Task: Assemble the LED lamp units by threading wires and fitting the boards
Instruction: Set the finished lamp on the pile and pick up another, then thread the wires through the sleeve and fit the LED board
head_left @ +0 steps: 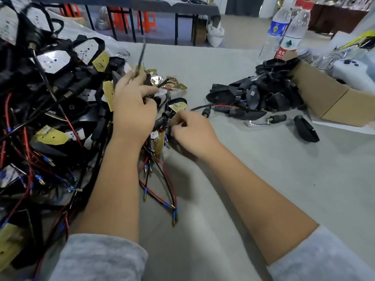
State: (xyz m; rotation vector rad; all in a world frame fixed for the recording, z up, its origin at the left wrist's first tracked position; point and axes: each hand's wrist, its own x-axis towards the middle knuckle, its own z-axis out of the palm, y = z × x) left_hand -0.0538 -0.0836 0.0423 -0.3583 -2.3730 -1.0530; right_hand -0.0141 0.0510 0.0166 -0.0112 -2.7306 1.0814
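My left hand (133, 107) grips a bundle of black lamp stems and wires, with a thin black stem (141, 57) sticking up above its fingers. My right hand (191, 130) pinches a small part beside a black lamp stem (162, 120), just below a yellow LED board (177, 107). Red and black wires with blue terminals (160, 191) hang from the bundle onto the grey table. More yellow boards (174, 83) lie just beyond my left hand.
A big tangle of assembled lamp units (50, 98) fills the left. Black lamp housings (261, 92) are heaped at the right by a cardboard box (328, 98). A loose housing (306, 128), a chrome part (254, 124) and two water bottles (284, 31) stand further right.
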